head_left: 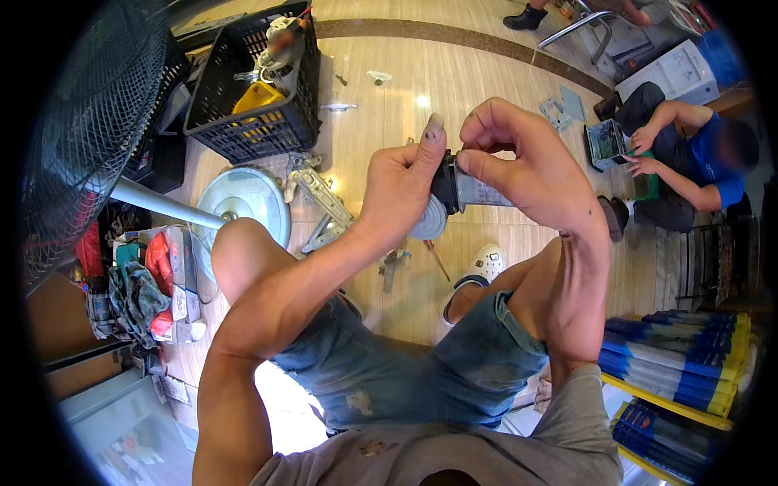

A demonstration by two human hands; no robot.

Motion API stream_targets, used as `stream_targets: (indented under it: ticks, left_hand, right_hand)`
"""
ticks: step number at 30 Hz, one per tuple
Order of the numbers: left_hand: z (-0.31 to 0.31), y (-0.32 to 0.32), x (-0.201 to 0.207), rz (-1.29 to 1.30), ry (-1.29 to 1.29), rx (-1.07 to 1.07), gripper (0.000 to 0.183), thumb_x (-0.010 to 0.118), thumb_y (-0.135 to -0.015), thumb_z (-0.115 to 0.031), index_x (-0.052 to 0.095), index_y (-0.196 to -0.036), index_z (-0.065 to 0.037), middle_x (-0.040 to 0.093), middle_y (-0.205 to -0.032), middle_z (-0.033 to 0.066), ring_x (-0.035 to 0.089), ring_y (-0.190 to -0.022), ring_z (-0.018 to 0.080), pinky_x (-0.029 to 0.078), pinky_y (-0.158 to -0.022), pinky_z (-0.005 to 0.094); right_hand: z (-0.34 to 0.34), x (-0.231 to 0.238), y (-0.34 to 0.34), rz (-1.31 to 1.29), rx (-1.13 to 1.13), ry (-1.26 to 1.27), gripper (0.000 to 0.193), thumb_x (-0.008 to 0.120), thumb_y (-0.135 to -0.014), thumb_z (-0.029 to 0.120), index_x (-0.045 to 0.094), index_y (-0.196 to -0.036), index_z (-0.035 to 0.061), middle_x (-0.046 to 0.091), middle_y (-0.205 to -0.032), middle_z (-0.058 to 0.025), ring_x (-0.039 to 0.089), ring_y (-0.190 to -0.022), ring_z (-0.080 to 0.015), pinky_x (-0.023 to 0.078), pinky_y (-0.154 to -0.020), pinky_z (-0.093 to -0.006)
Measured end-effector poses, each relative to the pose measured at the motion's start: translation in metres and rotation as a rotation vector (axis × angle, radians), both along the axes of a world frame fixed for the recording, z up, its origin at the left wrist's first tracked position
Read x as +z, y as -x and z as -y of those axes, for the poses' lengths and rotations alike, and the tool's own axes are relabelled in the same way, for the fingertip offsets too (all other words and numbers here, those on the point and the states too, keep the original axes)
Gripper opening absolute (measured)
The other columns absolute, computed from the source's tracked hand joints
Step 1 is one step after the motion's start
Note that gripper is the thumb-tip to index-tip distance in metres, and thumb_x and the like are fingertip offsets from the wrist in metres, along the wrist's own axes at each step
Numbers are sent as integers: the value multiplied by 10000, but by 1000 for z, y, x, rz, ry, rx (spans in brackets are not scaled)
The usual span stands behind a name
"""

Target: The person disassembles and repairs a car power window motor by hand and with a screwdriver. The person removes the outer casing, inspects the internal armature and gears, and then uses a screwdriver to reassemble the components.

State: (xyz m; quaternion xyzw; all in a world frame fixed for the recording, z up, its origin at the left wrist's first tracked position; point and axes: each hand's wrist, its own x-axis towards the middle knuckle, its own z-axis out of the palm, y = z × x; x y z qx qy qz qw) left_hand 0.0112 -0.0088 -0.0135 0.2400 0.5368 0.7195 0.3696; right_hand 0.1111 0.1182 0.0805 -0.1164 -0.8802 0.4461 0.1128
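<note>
My left hand is closed around a machine part with a black housing, a round grey disc and a grey metal body. Its thumb points up along the black housing. My right hand curls over the other side, thumb and forefinger pinched together against the top of the housing; anything between those fingertips is too small to make out. Under the hands, a screwdriver lies on the floor beside a small metal piece. Long metal brackets rest to the left.
A black plastic crate with loose parts stands at far left, near a mesh fan guard and a round grey base. A co-worker in blue handles a metal box at right. Blue-and-yellow packages are stacked at lower right.
</note>
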Motion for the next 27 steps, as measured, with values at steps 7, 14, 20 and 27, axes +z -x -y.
stream_targets:
  ticks: [7,14,20,27]
  left_hand:
    - [-7,8,-13,27,39,40,609,539,-939,-550,628,-661,-15,566,-611,19,488,-532,71,373,-451,254]
    - [-8,5,13,240,-55,-3,459,662,-856,-540,628,-973,-97,650,-785,29,603,-622,116,481,-543,262]
    - [13,16,17,308,-36,-5,477,685,-869,-445,586,-1203,-120,639,-819,-2,610,-666,99,497,-599,256]
    - [26,8,28,355,-143,25,501,689,-859,-375,547,-1267,-120,630,-994,59,634,-855,158,535,-740,311]
  right_hand:
    - [-1,-3,8,49,-22,176,164,664,-872,101,620,-1002,10,630,-877,-15,562,-797,-70,458,-712,-230]
    - [-53,-14,7,-169,-110,735,266,660,-912,264,610,-1054,45,671,-858,-88,655,-782,-182,524,-727,-305]
    - [-71,-176,13,290,-438,271,206,618,-855,207,668,-913,16,663,-780,-81,618,-675,-182,497,-600,-320]
    - [21,-425,-54,705,-499,-44,229,580,-801,198,683,-851,0,691,-800,-202,681,-772,-330,520,-725,-421]
